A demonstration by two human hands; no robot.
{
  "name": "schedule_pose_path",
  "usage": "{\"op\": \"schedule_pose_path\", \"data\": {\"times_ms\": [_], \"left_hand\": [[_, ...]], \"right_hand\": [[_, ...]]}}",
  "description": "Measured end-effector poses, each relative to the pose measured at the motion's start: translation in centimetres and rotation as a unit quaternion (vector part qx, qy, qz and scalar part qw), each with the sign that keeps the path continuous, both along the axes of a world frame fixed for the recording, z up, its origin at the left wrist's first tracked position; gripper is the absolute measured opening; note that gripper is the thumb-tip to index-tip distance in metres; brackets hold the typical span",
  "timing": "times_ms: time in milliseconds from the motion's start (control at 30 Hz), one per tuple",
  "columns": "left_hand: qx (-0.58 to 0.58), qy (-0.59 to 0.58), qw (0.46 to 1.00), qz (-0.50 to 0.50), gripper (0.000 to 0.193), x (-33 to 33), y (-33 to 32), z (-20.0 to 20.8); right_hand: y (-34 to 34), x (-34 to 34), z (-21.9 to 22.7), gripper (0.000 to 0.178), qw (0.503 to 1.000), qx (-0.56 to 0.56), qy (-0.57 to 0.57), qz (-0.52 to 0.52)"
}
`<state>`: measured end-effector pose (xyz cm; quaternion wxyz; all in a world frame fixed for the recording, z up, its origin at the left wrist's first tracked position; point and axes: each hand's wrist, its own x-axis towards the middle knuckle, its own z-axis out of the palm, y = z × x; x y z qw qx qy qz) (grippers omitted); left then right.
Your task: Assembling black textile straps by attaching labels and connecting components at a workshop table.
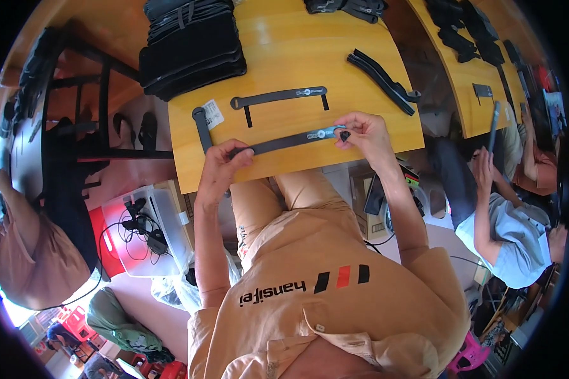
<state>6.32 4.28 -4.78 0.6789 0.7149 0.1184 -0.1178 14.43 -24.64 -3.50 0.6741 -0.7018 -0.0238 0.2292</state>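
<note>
Tan, softly creased cloth of my short-sleeved shirt (354, 309) fills the near view. Beyond it, my left hand (224, 163) pinches the left end of a flat, dark strap (281, 145) between thumb and fingers. My right hand (368, 136) grips the other end, where a shiny blue patch with a pale round mark shows; something small and dark sits at those fingertips, too small to tell. The strap runs nearly straight between my hands, over the table's near part.

Just beyond lies a matt grey strap (278, 96), round-ended, with a hole at its left tip and two short black strips (248, 116) at its near side. To the left, another looped strap (202, 129) lies beside a white printed label (214, 112). Far left stands a thick pile of black, fabric-like pieces (193, 60); far right, a bent black bundle (382, 82).

All rest on a smooth yellow wooden table (278, 54). On the floor at left, a translucent plastic bin (177, 243) holds tangled black cables (146, 230). At right, a co-worker in light blue (509, 246) sits near a second yellow table (464, 120).
</note>
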Motion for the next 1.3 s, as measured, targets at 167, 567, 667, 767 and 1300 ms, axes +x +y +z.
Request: {"op": "schedule_pose_path", "data": {"times_ms": [167, 567, 667, 767, 1300], "left_hand": [[-0.041, 0.007, 0.995, 0.096, 0.012, 2.1, -0.2, -1.3], [0.027, -0.025, 0.978, 0.204, 0.015, 5.9, -0.7, -3.3], [0.097, -0.038, 0.971, 0.217, 0.017, 6.3, -1.0, -3.3], [0.151, -0.034, 0.964, 0.214, 0.018, 6.6, -0.9, -3.7], [0.129, -0.046, 0.962, 0.237, 0.014, 7.1, -1.2, -4.3]], "right_hand": [[1.1, 1.4, -1.4, 0.008, 0.998, 0.007, 0.015, -0.058], [2.3, 5.1, -5.2, 0.010, 0.994, -0.016, -0.013, -0.112], [2.4, 5.4, -5.8, 0.010, 0.992, 0.002, -0.032, -0.120], [2.4, 5.6, -5.7, 0.011, 0.991, -0.003, -0.038, -0.126], [3.2, 5.7, -7.3, 0.014, 0.973, -0.036, -0.121, -0.194]]}}
